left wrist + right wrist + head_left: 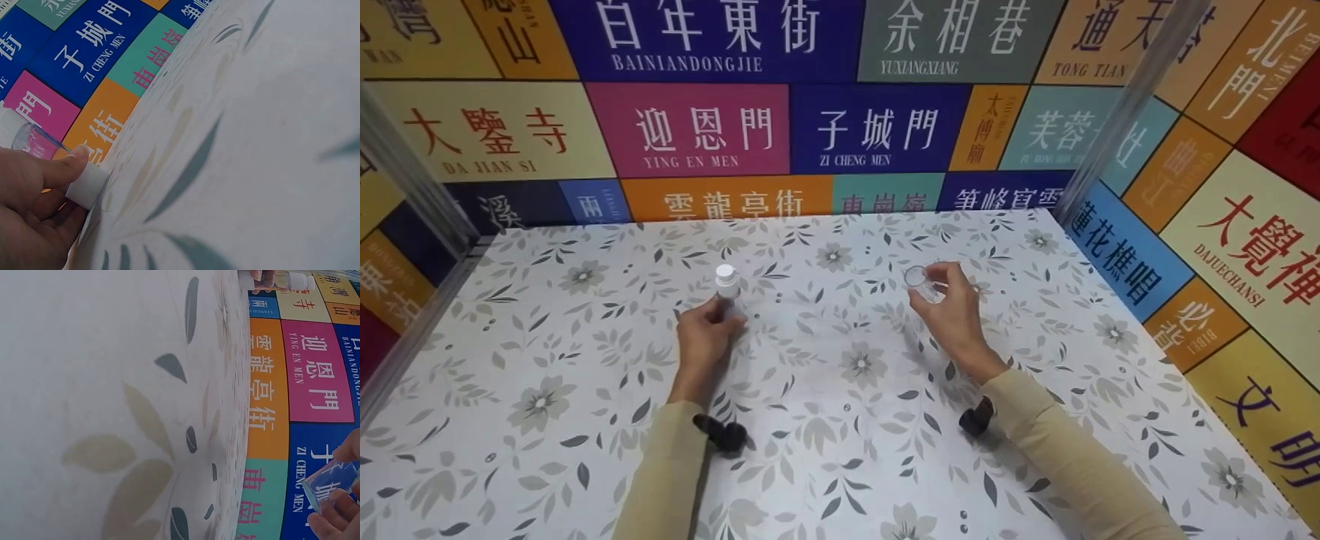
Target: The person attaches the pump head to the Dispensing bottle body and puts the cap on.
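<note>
My left hand (705, 341) grips the lower part of a small bottle (727, 281) with a white cap, upright over the left-centre of the table. In the left wrist view, the bottle (85, 187) shows a clear middle and a white base close to the tabletop; thumb and fingers wrap around it. To the right, my right hand (956, 319) pinches a small clear cup-shaped piece (916, 278) between thumb and fingers, raised above the table. Through this clear piece (331, 485), the right wrist view shows the wall's lettering. The two hands are well apart.
A white table (862, 420) with a grey and beige leaf-and-flower pattern lies under both hands. Behind it and at the sides stand panels (687, 130) of coloured blocks with Chinese lettering. Clear upright posts (1099, 142) mark the back corners. Each wrist wears a black camera (727, 436).
</note>
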{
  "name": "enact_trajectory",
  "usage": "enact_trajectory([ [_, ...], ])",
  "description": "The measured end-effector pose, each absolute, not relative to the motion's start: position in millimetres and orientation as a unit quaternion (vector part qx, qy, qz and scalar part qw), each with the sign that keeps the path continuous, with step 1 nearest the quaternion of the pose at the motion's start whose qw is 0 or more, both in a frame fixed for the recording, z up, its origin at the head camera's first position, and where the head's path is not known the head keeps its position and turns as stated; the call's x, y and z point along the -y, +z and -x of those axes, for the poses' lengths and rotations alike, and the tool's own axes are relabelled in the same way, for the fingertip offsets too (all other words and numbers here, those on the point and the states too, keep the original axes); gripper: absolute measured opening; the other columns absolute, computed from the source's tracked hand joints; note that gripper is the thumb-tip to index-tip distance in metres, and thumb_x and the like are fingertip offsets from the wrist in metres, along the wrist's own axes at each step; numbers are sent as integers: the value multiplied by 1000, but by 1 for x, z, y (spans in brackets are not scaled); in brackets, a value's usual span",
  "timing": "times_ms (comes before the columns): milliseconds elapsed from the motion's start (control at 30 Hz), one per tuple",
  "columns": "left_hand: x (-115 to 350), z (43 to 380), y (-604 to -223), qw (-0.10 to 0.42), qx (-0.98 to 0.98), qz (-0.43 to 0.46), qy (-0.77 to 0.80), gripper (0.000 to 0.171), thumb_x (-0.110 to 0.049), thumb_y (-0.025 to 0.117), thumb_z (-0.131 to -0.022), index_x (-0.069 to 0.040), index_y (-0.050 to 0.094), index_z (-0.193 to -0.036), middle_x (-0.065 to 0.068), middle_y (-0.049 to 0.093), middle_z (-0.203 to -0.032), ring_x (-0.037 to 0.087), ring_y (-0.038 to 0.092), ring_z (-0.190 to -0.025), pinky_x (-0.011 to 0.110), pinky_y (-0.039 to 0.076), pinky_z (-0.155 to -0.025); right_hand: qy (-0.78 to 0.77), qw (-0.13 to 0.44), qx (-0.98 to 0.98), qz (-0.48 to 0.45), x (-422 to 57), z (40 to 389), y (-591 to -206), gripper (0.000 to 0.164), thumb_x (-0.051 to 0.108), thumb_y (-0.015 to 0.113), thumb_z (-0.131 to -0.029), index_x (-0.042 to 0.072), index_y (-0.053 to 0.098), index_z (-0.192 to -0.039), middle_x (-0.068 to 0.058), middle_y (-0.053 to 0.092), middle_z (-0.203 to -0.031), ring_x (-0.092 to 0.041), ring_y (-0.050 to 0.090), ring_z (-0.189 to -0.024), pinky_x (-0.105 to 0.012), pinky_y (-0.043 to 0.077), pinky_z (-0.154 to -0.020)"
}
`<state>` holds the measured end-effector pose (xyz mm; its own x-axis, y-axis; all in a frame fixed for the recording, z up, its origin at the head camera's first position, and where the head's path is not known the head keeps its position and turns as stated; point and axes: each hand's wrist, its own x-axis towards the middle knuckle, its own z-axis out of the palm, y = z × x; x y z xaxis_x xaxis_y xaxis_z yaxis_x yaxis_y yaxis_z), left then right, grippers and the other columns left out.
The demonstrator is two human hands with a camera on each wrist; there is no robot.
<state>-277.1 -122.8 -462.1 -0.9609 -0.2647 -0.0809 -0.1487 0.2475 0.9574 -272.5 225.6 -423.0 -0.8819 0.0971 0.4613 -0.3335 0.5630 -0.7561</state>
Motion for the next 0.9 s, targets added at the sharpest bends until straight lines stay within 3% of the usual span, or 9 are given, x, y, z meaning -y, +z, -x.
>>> enact_trajectory([
  [300, 124, 276, -464, 66, 777, -108, -617, 55, 2, 73, -84, 0, 57, -136, 22, 54, -144, 32, 51, -137, 37, 42, -113, 433, 242, 864, -88, -215, 270, -423, 39, 7, 76, -84, 0, 56, -117, -15, 64, -115, -29, 61, -113, -40, 51, -101],
  [900, 125, 276, -463, 69, 791, -115, -597, 52, 0, 74, -84, -1, 60, -134, 20, 60, -138, 31, 56, -132, 38, 43, -112, 428, 242, 861, -132, -199, 274, -417, 38, 8, 77, -84, 0, 59, -116, -16, 65, -115, -30, 62, -111, -45, 52, -98],
])
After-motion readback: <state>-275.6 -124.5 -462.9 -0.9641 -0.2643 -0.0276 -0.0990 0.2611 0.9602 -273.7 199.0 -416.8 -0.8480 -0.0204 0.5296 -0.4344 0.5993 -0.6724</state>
